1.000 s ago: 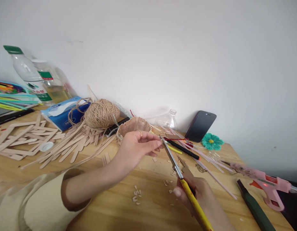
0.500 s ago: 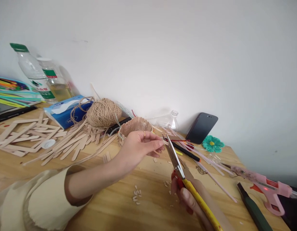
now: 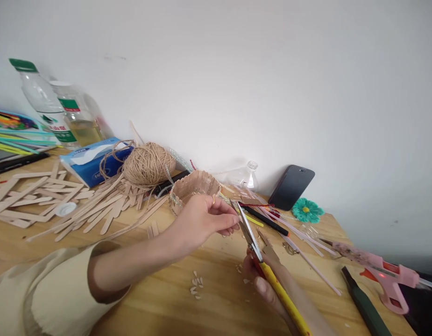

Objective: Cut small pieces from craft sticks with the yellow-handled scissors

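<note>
My left hand (image 3: 201, 217), wearing a thin ring, pinches a tiny pale sliver (image 3: 240, 218), apparently wood, between thumb and finger. Its end lies at the parted blades of a pair of scissors (image 3: 279, 290) with yellow and red handles. My right hand (image 3: 266, 285) is wrapped round those handles, its thumb along the yellow one. Several small pale chips (image 3: 196, 283) lie on the wooden table (image 3: 159, 298) below the hands. Behind my left hand stands a round basket (image 3: 194, 183) of wooden pieces, its near side partly hidden.
At left lie many craft sticks (image 3: 107, 210), a twine ball (image 3: 149, 163), a blue tissue pack (image 3: 96, 163) and bottles (image 3: 49, 105). To the right are a phone (image 3: 292, 187), a teal flower (image 3: 307, 210), a pink glue gun (image 3: 387, 270) and a dark green tool (image 3: 364, 298).
The whole view has shifted slightly. My left fingertips and the sliver sit a little lower along the scissor blades, and less of the sliver shows. Both hands keep their hold.
</note>
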A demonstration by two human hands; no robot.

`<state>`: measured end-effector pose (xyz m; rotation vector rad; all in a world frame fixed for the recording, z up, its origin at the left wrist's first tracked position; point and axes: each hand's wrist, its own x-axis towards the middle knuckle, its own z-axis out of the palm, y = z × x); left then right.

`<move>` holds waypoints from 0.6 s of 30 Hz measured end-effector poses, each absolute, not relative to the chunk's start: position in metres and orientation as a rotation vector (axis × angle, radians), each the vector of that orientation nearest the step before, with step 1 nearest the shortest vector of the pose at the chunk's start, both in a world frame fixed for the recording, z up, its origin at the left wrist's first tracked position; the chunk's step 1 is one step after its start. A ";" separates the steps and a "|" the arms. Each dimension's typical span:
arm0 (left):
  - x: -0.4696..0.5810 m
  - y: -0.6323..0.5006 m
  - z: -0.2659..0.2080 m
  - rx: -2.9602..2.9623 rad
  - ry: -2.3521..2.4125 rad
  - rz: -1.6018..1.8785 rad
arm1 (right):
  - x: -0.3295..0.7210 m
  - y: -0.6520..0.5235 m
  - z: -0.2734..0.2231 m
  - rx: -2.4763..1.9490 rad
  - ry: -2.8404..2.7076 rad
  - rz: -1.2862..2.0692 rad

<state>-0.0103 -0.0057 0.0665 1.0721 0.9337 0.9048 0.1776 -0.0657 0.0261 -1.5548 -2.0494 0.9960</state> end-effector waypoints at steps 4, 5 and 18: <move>-0.010 -0.006 0.065 1.075 0.929 0.906 | 0.177 -0.065 0.025 -1.543 -2.051 1.025; -0.010 -0.006 0.065 1.073 0.929 0.907 | 0.177 -0.064 0.024 -1.541 -2.052 1.026; -0.008 -0.005 0.065 1.042 0.933 0.901 | 0.175 -0.064 0.018 -1.548 -2.069 0.956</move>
